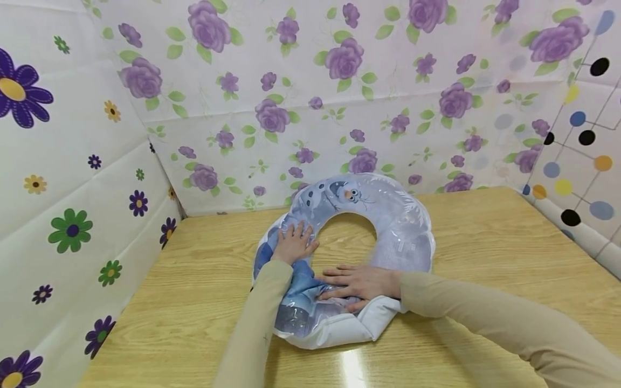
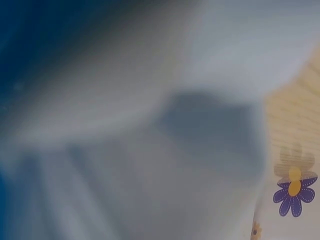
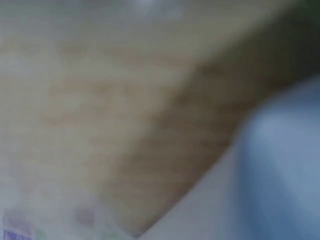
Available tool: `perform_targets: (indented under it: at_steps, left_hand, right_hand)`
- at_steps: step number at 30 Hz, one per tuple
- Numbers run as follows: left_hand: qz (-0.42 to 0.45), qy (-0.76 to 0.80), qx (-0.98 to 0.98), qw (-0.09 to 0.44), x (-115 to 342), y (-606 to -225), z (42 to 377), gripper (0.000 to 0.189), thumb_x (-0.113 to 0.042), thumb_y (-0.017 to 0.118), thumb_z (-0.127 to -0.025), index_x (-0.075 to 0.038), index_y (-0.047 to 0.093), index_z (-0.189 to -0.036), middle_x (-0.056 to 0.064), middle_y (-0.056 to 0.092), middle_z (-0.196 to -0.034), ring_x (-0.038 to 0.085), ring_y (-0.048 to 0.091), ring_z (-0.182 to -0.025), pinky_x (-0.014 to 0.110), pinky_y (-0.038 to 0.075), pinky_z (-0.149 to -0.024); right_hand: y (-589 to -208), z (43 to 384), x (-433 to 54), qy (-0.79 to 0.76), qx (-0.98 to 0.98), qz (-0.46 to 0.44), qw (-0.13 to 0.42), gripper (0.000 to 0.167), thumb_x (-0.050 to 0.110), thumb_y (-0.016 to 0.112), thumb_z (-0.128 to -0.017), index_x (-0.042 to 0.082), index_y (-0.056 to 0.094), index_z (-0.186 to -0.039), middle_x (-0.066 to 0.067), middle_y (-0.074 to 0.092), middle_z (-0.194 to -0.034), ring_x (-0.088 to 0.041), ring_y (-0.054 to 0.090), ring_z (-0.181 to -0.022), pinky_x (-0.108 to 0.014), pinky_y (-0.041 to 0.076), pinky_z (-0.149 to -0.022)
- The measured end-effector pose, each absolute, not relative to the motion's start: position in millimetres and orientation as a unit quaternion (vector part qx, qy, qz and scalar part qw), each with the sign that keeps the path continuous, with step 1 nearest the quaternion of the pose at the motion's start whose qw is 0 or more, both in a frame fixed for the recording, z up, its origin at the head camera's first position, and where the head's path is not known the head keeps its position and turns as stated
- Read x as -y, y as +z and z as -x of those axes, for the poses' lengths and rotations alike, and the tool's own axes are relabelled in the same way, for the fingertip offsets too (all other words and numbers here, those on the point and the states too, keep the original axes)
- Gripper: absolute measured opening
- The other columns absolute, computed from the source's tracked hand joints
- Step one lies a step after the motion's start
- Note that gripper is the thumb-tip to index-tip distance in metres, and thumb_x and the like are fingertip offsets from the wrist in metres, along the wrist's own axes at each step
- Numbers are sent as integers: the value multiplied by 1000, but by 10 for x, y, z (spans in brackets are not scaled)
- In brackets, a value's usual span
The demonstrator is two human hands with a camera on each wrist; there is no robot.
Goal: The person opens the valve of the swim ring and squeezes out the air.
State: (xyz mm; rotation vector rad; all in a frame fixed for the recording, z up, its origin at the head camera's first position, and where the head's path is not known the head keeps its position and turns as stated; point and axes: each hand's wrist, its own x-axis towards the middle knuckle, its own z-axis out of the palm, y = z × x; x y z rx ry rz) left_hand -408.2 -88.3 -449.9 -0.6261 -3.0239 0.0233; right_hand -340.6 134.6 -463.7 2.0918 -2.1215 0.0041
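Observation:
A partly inflated swim ring (image 1: 407, 231) with a snowman print lies on the wooden table. Its front is crumpled and sagging, and white underside shows along the near edge. My left hand (image 1: 293, 245) presses flat on the ring's left side with fingers spread. Across the sagging front section lies my right hand (image 1: 361, 283), its fingers stretched to the left and pushing the vinyl down. In the left wrist view the ring's white and blue vinyl (image 2: 150, 180) fills most of the picture, blurred. The right wrist view has a blurred pale blue bulge (image 3: 285, 170) at the right.
The wooden table (image 1: 194, 302) extends around the ring. A sheet with purple roses (image 1: 271, 116) hangs behind it, a flower-patterned sheet (image 1: 73, 231) borders the left, and a dotted sheet (image 1: 577, 161) borders the right.

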Motion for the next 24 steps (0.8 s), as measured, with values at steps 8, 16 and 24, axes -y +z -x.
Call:
perform_targets:
  at_steps: [8,16,24]
  left_hand:
    - [207,6,978,31,884,-4529,4128,62,-51,30,-94,-12,28,-143,16,23,-144,40,18,-128,61,12,-95]
    - [250,54,960,111,930,-4512,4103,62,-50,38,-92,-7,38,-137,18,43,-127,38,36,-117,61,23,-91]
    - [276,113,938,176,925,-4481,4150,69,-57,36,-90,-2,47,-130,13,58,-111,31,53,-96,51,35,-83]
  right_hand:
    - [-4605,3368,-1376,40,719,-692,53,56,49,25,-96,19,30,-143,-16,15,-147,-33,15,-131,-47,18,-101]
    - [-4456,3303,-1412,59,736,-675,-4,56,50,36,-94,24,30,-143,-13,18,-146,-32,16,-131,-50,19,-100]
    - [-4296,3254,-1431,-47,738,-670,74,57,55,32,-92,26,36,-141,-12,23,-145,-34,18,-130,-55,17,-98]
